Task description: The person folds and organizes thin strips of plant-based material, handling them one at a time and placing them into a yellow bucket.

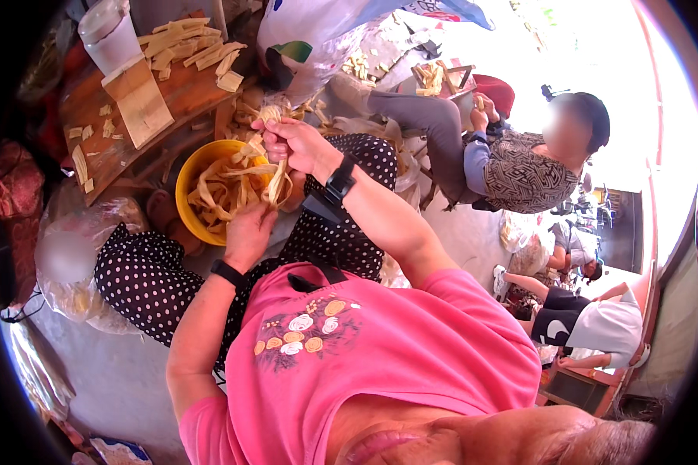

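Note:
My right hand (298,146), a dark watch on its wrist, is closed around the upper part of a pale yellow strip (278,180). A bunched or folded end of that material pokes out past my fingers. Lower down, my left hand (248,232) has its fingers closed at the strip's other end, so the strip hangs between both hands. Right beside them, between my knees, is a yellow tub (184,183) filled with limp, curled strips of the same material (225,186). My fingertips are partly hidden by the strip and by each other.
To the left stands a wooden table (124,159) with stacked yellowish folded pieces (190,43), a flat tan board (138,101) and a white lidded container (108,35). Plastic bags (318,46) lie ahead. A seated co-worker (527,167) works at the right, others behind.

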Motion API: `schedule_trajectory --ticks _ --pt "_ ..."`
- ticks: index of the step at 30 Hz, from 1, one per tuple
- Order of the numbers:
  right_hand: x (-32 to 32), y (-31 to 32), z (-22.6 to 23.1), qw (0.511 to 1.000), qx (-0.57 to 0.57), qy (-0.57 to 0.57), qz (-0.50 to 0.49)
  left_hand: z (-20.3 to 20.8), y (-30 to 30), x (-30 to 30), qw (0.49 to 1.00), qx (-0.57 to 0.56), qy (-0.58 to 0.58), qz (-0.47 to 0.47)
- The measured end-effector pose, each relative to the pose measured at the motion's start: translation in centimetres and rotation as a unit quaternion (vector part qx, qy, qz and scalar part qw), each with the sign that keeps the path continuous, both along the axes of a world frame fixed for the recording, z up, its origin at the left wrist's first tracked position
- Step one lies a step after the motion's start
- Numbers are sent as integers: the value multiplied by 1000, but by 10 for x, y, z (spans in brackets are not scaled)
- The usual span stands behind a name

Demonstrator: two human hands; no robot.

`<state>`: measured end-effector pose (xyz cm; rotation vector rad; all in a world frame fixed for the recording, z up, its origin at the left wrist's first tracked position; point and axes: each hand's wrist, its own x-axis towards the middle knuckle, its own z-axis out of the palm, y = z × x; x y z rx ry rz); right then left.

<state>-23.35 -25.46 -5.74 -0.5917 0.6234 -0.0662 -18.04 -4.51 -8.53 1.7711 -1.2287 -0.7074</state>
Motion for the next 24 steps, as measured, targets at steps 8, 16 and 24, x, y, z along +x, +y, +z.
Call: schedule_trajectory --ticks 8,16,24 --pt "-15 47 96 951 -161 -110 240 88 0 56 782 -121 607 78" --pt "-5 80 125 892 -366 -13 263 118 17 55 779 -247 572 75" --pt "-3 73 152 740 -602 -81 289 178 59 81 973 -201 86 71"
